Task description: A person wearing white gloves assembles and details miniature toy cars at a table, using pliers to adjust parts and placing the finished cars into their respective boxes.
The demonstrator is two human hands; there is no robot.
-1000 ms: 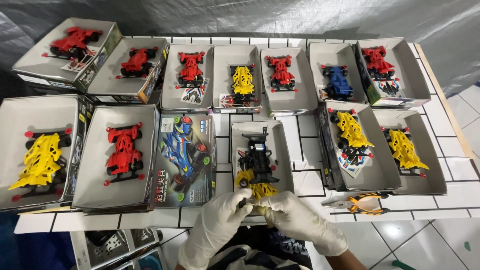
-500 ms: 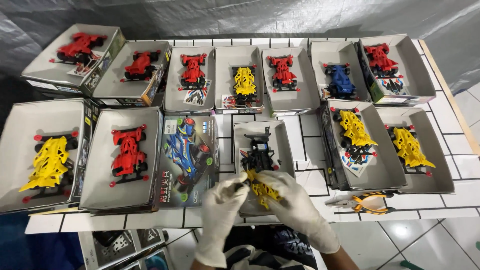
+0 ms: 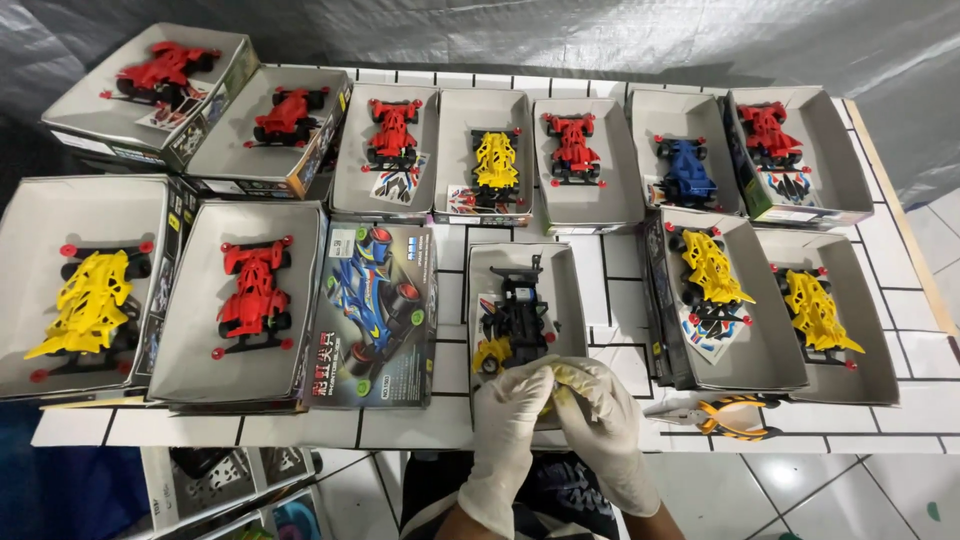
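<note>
Left hand (image 3: 515, 400) and right hand (image 3: 600, 405), both in white gloves, met at the near edge of the white tiled table (image 3: 620, 300), fingers clenched together around a small yellow part (image 3: 553, 390); only a sliver seen between the gloves, shape not made out, and which hand bore it could not be told. Just beyond the hands, open grey box (image 3: 560, 290) with a black car chassis (image 3: 515, 320), its near end and a yellow piece partly covered by the gloves. Left of it, closed kit box (image 3: 372, 315) with a blue car pictured on the lid. Further left, red car (image 3: 250, 295) and yellow car (image 3: 88, 305) in open boxes, the leftmost box cut by the frame edge. Right of the hands, orange-handled pliers (image 3: 730, 415) on the tiles, tips hidden near the right glove. Beyond the pliers, two yellow cars (image 3: 712, 270) (image 3: 815, 310) in boxes. Far row: boxed red cars, one yellow (image 3: 496, 160), one blue (image 3: 685, 172). Grey tarpaulin (image 3: 500, 35) behind the table. Forearms cut off at the near frame edge.
</note>
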